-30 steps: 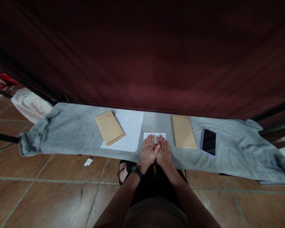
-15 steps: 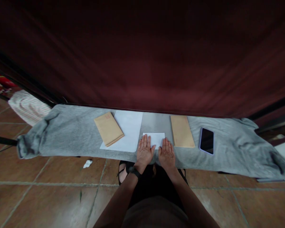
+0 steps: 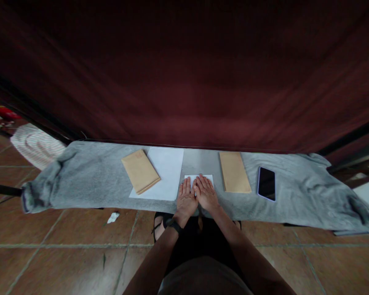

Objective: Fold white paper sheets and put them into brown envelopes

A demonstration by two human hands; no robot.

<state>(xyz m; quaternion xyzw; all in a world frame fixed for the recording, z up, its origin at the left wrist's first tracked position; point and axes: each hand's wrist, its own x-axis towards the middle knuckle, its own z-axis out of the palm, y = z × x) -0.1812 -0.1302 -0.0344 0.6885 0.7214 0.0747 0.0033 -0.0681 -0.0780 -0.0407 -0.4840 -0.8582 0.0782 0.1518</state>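
Note:
A small white folded-looking sheet of paper [image 3: 208, 178] lies on the grey cloth in front of me, mostly covered by my hands. My left hand [image 3: 186, 200] rests flat on its left part, fingers stretched out and a dark band on the wrist. Flat over its middle and right lies my right hand [image 3: 206, 194], fingers extended, its thumb side touching or overlapping the left hand. To the left, larger white sheets [image 3: 169, 164] lie partly under a stack of brown envelopes [image 3: 140, 171]. Another stack of brown envelopes [image 3: 235, 172] lies to the right.
A phone [image 3: 266, 183] with a dark screen lies right of the envelopes. The grey cloth [image 3: 89, 176] covers a narrow bench, with a dark red panel [image 3: 184, 102] rising behind it. On the tiled floor is a scrap of white paper [image 3: 113, 217].
My right hand has slid left across the small white paper, from its right edge to beside my left hand. My left hand has stayed nearly in place. The view has shifted slightly.

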